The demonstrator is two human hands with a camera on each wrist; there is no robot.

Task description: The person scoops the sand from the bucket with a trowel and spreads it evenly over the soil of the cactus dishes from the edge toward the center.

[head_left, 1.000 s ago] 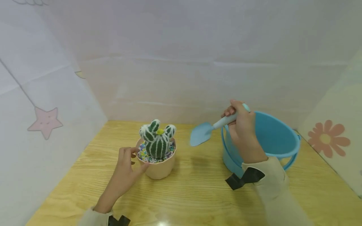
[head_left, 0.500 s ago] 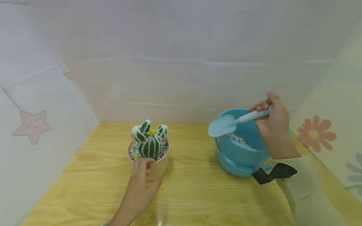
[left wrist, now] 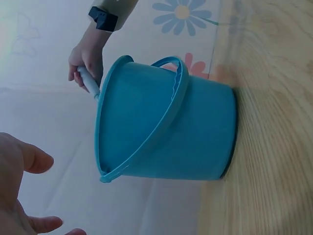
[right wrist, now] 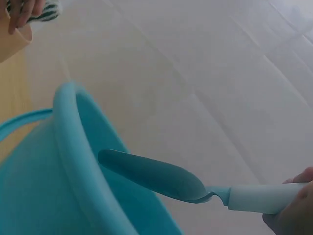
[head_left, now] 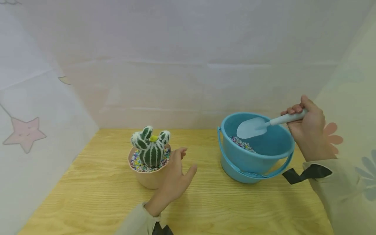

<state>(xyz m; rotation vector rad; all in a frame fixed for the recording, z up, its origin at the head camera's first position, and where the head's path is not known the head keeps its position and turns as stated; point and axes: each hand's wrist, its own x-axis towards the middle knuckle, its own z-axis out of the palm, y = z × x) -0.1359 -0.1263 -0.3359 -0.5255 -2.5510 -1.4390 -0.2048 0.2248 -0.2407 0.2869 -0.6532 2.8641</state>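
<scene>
My right hand (head_left: 309, 125) grips the pale handle of a light-blue toy shovel (head_left: 252, 128). Its blade hangs over the mouth of a blue bucket (head_left: 249, 163), and in the right wrist view the blade (right wrist: 151, 174) overlaps the bucket's opening. Small multicoloured pebbles (head_left: 242, 144) lie inside the bucket. My left hand (head_left: 174, 174) has its fingers spread and relaxed, just right of a peach flowerpot (head_left: 149, 180), overlapping its side in the head view. A knitted green-and-white cactus (head_left: 151, 156) with a yellow tuft stands in the pot among coloured pebbles (head_left: 138, 164).
The pot and bucket stand apart on a wooden table (head_left: 199, 202). A pale cloth backdrop (head_left: 188, 85) rises behind, with a pink star (head_left: 24, 133) on the left and flower prints on the right. The bucket's handle (head_left: 252, 175) hangs down at its front.
My right hand has carried the shovel rightward from between pot and bucket to above the bucket. My left hand has left the pot's left rim and moved right along its front.
</scene>
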